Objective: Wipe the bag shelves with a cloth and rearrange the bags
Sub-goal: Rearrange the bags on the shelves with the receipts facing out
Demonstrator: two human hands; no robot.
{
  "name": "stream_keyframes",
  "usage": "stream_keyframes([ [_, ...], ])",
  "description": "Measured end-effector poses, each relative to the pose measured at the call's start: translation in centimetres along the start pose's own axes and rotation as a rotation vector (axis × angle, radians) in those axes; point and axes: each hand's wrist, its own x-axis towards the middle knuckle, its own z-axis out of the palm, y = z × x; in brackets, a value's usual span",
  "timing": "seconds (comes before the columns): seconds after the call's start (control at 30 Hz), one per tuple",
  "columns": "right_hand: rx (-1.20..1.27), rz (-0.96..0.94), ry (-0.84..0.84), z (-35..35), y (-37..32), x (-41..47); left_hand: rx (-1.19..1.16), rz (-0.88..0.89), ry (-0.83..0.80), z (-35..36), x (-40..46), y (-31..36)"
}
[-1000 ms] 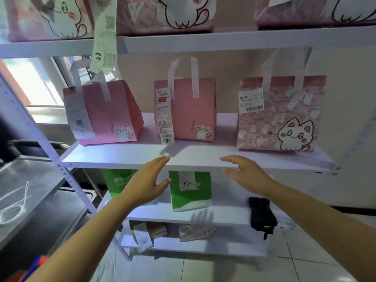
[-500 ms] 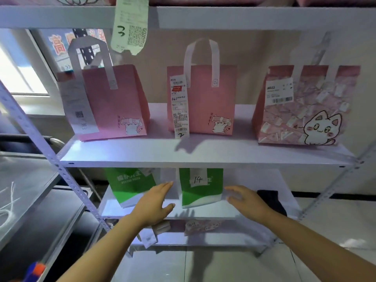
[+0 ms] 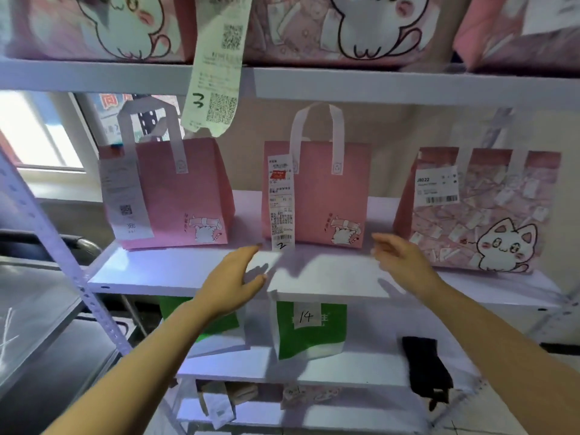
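Observation:
Three pink bags stand on the white middle shelf (image 3: pixel 163 271): a left bag (image 3: pixel 182 196) with a long receipt, a centre bag (image 3: pixel 326 193) tagged "2", and a cat-print bag (image 3: pixel 489 215) at the right. My left hand (image 3: pixel 232 281) and my right hand (image 3: pixel 405 262) are both open and empty, raised over the shelf's front edge on either side of the centre bag, not touching it. A black cloth (image 3: pixel 426 368) lies on the lower shelf at the right.
Green and white bags, one marked "14" (image 3: pixel 309 331), stand on the lower shelf. Cat-print bags (image 3: pixel 345 26) fill the top shelf, and a receipt marked "3" (image 3: pixel 216 76) hangs from it. A perforated steel upright (image 3: pixel 62 246) and a metal counter (image 3: pixel 28 302) are at the left.
Both hands dipped to the lower shelf half a second ago and have risen again to the middle shelf, flanking the centre pink bag. The camera view moved closer.

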Motion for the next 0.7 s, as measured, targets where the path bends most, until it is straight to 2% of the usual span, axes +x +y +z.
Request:
stream_keyframes([
  [0.1,0.056,0.004,0.069,-0.9,-1.2,2.7,-0.069,-0.089,0.047,-0.9,3.6,0.7],
  [0.23,0.101,0.044,0.061,-0.9,-1.9,6.0,-0.324,-0.219,0.037,-1.2,7.8,1.8],
  [0.37,0.164,0.138,-0.007,0.2,-1.7,8.9,-0.316,-0.33,0.009,0.0,11.8,0.3],
  [0.57,0.2,0.155,-0.047,1.1,-1.7,9.0,-0.779,-0.491,0.214,0.6,12.8,0.5],
  [0.63,0.222,0.148,-0.067,0.6,-1.9,7.9,-0.766,-0.478,0.252,0.1,11.7,0.9],
  [0.7,0.273,0.146,-0.093,0.0,-2.1,6.3,-0.686,-0.374,0.275,-0.3,9.8,1.3],
])
